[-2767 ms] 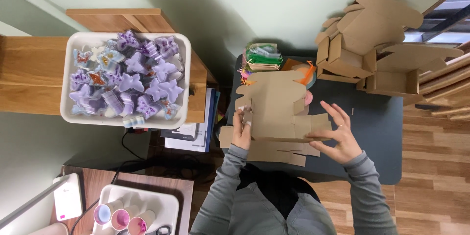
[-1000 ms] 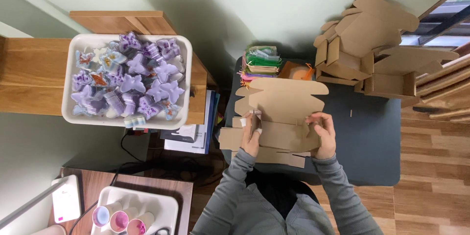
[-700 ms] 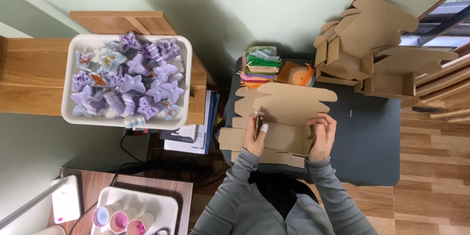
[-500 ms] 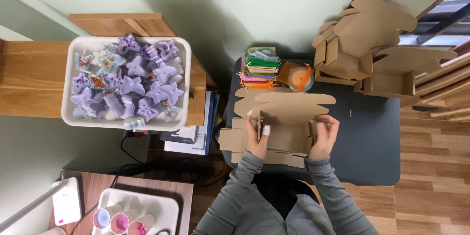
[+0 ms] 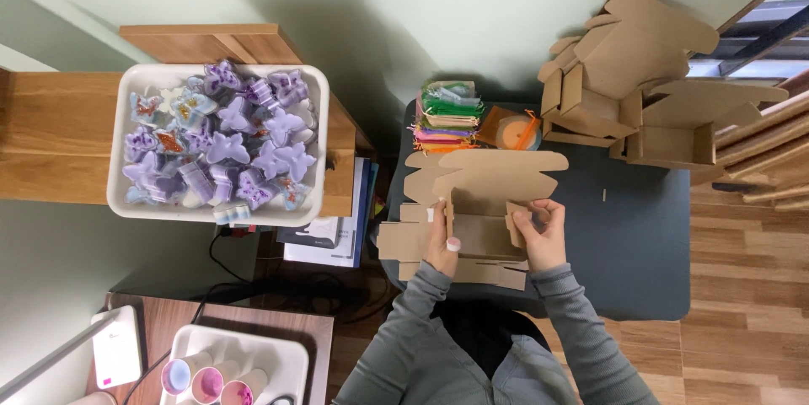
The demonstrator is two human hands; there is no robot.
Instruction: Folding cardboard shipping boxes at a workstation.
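A flat brown cardboard box blank [image 5: 480, 203] lay on the dark table [image 5: 640, 245], partly folded, right in front of the person. The left hand [image 5: 440, 241] pressed on the blank's left side, fingers closed around the raised left wall flap, thumb on the base panel. The right hand [image 5: 541, 232] gripped the raised right flap, pinched between thumb and fingers. The base panel sat between the two hands; the wide lid panel lay flat beyond the fingertips, toward the far edge of the table, and further blanks stuck out from beneath on the left.

At the far edge of the table stood a stack of coloured paper [image 5: 447, 114], with an orange spool [image 5: 510, 129] just beside it. Folded boxes [image 5: 640, 85] were piled at the far right corner. To the left, well apart, a white tray [image 5: 316, 152] on a wooden shelf [image 5: 50, 135] held purple butterfly-shaped pieces [image 5: 227, 139].
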